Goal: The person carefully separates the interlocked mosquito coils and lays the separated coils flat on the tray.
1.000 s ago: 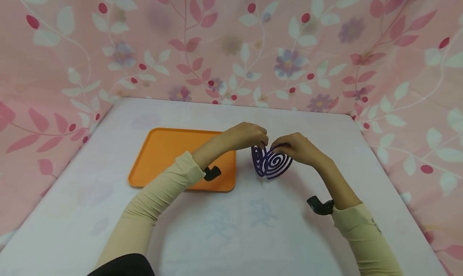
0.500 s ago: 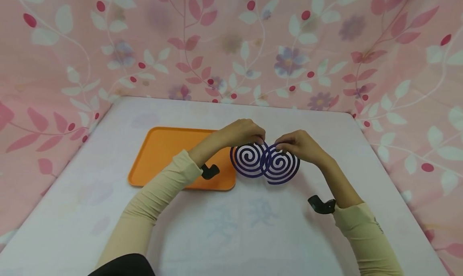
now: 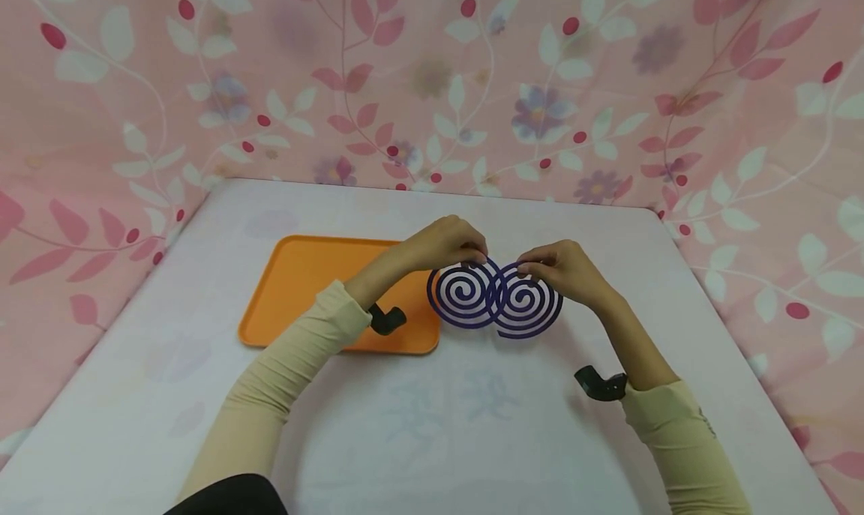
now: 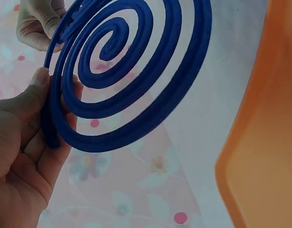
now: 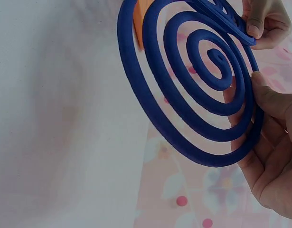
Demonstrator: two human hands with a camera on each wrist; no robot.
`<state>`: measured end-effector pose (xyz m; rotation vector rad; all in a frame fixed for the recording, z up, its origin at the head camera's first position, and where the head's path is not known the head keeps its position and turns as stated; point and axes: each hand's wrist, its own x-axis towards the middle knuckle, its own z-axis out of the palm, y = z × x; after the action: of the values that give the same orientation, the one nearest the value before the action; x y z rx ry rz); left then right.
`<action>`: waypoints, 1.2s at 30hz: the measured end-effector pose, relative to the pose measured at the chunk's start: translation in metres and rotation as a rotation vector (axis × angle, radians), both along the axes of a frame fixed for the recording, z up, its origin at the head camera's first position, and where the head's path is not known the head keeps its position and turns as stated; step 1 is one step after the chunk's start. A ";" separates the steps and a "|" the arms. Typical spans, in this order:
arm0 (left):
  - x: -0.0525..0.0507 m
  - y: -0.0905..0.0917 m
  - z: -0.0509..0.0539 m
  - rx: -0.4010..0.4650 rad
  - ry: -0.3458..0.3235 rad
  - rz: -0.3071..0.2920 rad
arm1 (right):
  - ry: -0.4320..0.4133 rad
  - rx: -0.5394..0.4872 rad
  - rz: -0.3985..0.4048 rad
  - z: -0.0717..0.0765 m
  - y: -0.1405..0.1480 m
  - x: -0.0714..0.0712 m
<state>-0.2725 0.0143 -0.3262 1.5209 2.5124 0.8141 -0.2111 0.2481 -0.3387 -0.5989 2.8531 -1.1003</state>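
Blue spiral coils (image 4: 99, 81) hang from pinching fingers (image 5: 252, 176) of left hand (image 3: 447, 243) and right hand (image 3: 567, 270); right-wrist view barely shows the orange rectangular tray (image 3: 297, 290) alongside.

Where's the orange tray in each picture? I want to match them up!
Head: the orange tray is left of the middle, partly covered.
Left wrist: the orange tray is along the right side, cut off.
Right wrist: just an orange sliver, top middle, probably the tray.
Shared landmark: the blue-purple spirals show in all three.
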 end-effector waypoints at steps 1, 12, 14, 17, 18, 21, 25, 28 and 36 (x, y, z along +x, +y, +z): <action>0.000 -0.001 0.000 0.012 -0.006 0.009 | 0.001 -0.014 -0.009 0.000 0.001 0.000; -0.005 -0.009 -0.007 0.095 -0.051 0.055 | 0.056 -0.028 -0.028 0.021 -0.004 0.018; -0.006 -0.010 -0.008 0.101 -0.062 0.060 | 0.059 -0.027 -0.023 0.027 -0.007 0.022; -0.007 -0.012 -0.011 0.104 -0.087 0.076 | 0.051 -0.031 -0.033 0.016 0.000 0.015; -0.007 -0.013 -0.011 0.104 -0.089 0.082 | 0.049 -0.033 -0.034 0.011 0.003 0.012; -0.008 -0.016 -0.011 0.106 -0.085 0.090 | 0.046 -0.039 -0.039 0.000 0.012 0.004; -0.010 -0.022 -0.011 0.113 -0.063 0.095 | 0.049 -0.039 -0.050 -0.003 0.016 0.003; -0.011 -0.028 -0.009 0.126 -0.053 0.100 | 0.049 -0.041 -0.061 -0.003 0.018 0.003; -0.006 -0.056 0.006 0.156 0.006 0.145 | 0.030 -0.062 -0.074 -0.002 0.024 0.007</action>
<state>-0.2789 -0.0419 -0.3205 1.3968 2.6441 1.0506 -0.2038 0.2718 -0.3408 -0.5217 2.8983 -1.2048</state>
